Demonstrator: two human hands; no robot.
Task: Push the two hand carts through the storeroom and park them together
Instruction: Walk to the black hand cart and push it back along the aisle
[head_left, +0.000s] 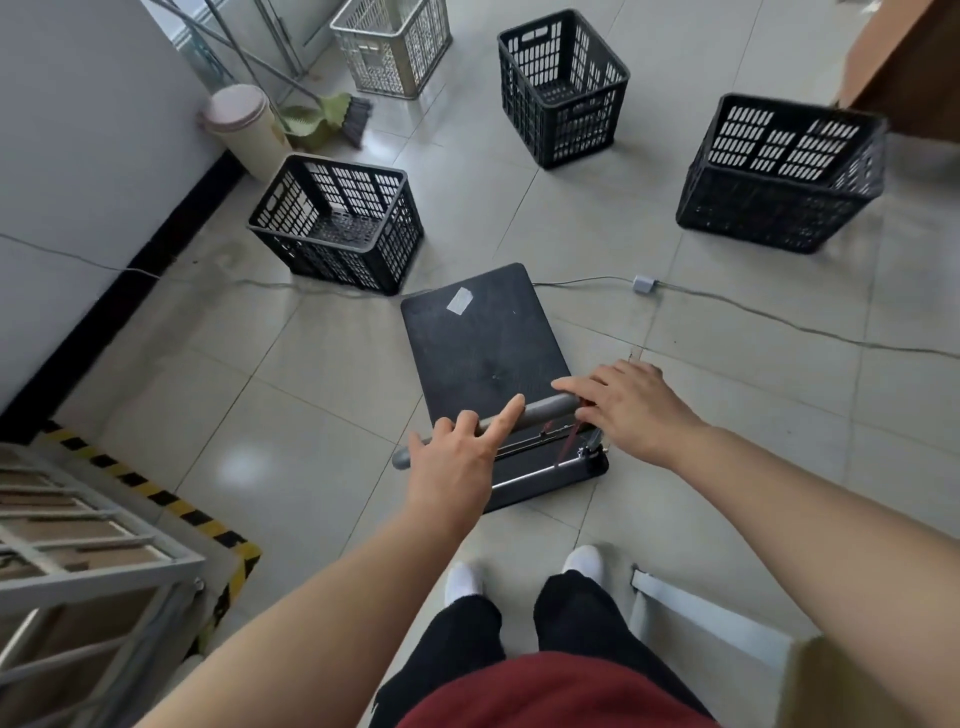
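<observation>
One black flat hand cart (480, 343) stands on the tiled floor right in front of me, with a scrap of tape on its deck. Its grey handle bar (540, 410) runs across the near end. My left hand (457, 457) lies over the left part of the bar with fingers spread apart, not curled round it. My right hand (628, 405) rests over the right end of the bar, fingers extended. A second cart is not in view.
Three black crates (337, 223) (561, 88) (779, 171) and a grey crate (395, 41) stand ahead. A cable (727, 301) crosses the floor at the cart's front edge. A bin (244, 130) and broom are at the left wall. Metal shelving (78, 545) with hazard tape is near left.
</observation>
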